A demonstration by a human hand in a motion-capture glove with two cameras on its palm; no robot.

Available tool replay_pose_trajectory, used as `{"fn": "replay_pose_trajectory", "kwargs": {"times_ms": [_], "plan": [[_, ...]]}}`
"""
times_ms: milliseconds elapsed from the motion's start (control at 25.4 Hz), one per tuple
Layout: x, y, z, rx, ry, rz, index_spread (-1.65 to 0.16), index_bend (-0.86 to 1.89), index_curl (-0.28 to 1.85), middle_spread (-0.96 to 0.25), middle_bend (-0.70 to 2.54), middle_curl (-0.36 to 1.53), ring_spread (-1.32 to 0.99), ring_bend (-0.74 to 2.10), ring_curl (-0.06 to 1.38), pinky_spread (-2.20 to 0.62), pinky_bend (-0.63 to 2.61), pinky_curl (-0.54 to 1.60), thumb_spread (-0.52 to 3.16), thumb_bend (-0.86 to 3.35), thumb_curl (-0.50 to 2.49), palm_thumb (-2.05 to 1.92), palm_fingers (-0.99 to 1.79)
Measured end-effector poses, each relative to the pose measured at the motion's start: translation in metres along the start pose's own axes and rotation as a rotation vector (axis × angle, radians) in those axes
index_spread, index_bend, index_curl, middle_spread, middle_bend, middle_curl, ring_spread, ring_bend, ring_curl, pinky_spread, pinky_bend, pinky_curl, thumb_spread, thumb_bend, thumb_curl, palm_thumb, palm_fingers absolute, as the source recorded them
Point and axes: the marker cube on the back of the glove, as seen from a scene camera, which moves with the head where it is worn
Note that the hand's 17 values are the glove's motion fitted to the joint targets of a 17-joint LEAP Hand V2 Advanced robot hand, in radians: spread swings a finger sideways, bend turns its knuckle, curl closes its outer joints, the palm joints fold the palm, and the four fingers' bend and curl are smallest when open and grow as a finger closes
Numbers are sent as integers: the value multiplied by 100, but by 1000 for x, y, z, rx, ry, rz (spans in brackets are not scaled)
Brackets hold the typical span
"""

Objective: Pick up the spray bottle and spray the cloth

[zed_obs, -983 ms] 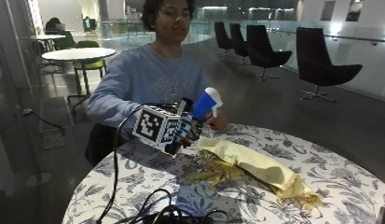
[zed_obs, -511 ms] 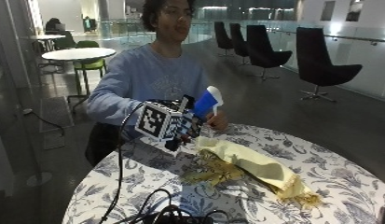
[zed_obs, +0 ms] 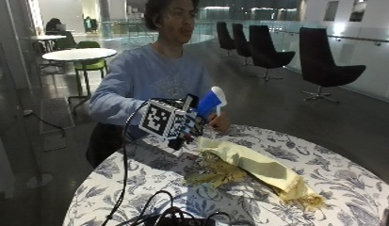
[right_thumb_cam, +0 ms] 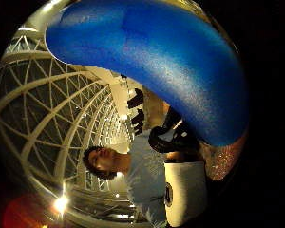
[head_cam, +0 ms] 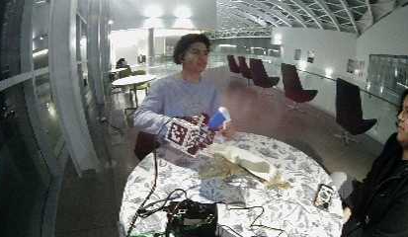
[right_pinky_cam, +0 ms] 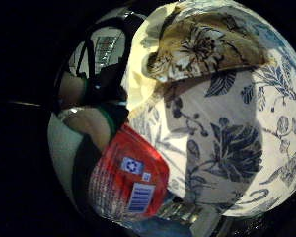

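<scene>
Aim should be settled before the trigger is squeezed: the spray bottle (zed_obs: 209, 104) is gripped in the gloved right hand (zed_obs: 182, 125), raised above the table (nozzle hidden), beside the yellow cloth (zed_obs: 256, 165).

Spray bottle (zed_obs: 209, 104) above table (zed_obs: 344, 176) edge; cloth (zed_obs: 254, 165) on table, beside it

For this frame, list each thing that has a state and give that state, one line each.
Spray bottle: lifted off the table, upright, held near the cloth's end.
Right hand: gloved, holds the spray bottle.
Yellow cloth: lying crumpled on the table, not held.
Bare hand: beside the bottle, just above the table; contact unclear.
Table: round, covered in a floral cloth.
</scene>
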Motion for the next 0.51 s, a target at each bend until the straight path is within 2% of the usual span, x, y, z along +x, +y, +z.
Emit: {"fn": "replay_pose_trajectory", "kwargs": {"times_ms": [315, 511], "plan": [[-6, -10, 13, -3, -11, -12, -16, 10, 27, -5, 34, 47, 1, 53, 40, 24, 21, 35, 89, -2, 59, 88, 109], [-37, -29, 39, 65, -60, -167, -16, 11, 27, -5, 35, 48, 1, 53, 41, 24, 20, 35, 89, -2, 59, 88, 110]]}}
